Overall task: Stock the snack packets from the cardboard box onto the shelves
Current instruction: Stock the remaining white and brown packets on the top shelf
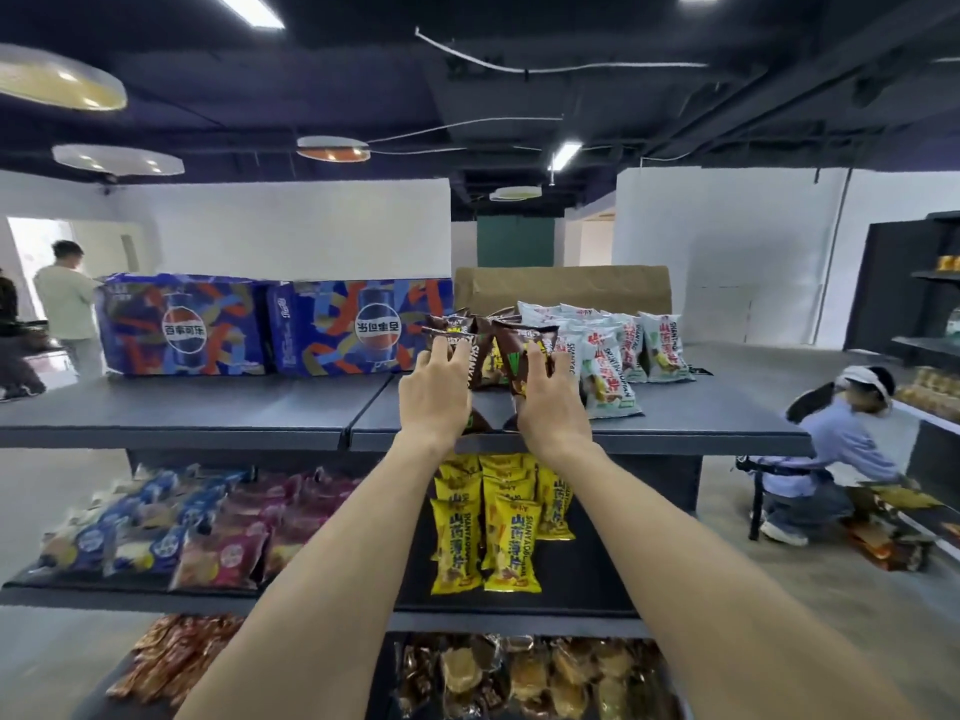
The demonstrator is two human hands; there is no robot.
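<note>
I'm at the top shelf (208,407), the flat surface that takes the standing rows. At its back sits the box (561,291); white packets (613,361) are lined up in front of it. Left of those, brown packets (491,350) stand bunched. My left hand (436,394) and right hand (548,402) cup them, fingers curled round the outer ones, likely squaring the row.
</note>
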